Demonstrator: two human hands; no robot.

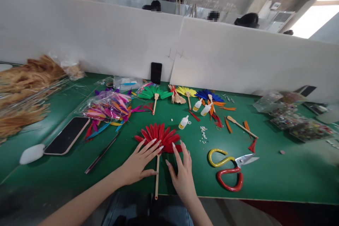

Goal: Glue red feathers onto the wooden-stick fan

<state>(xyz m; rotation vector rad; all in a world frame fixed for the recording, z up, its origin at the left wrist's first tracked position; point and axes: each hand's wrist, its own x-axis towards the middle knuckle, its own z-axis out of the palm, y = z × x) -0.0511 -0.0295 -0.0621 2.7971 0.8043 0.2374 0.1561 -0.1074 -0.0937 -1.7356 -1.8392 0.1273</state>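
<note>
Red feather fan point(159, 135) on desk point(280, 183), under fingertips of left hand point(140, 162): laid flat, fingers extended, gripping nothing. Right hand point(183, 173) at fan's right feathers, thumb apart from fingers, holding nothing. Beyond hands: three small bottles point(183, 123), lettering unreadable. Left of left hand: clear bag point(84, 105), multicoloured feathers point(109, 104) inside. Far right of right hand: clear bags point(268, 100), mixed small pieces point(311, 128) within.

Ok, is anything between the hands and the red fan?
Nothing visible is in the way. The left hand lies over the red fan, and the right hand reaches its lower right edge. The scissors lie off to the right; the nearest small bottle sits beyond the fan.
</note>
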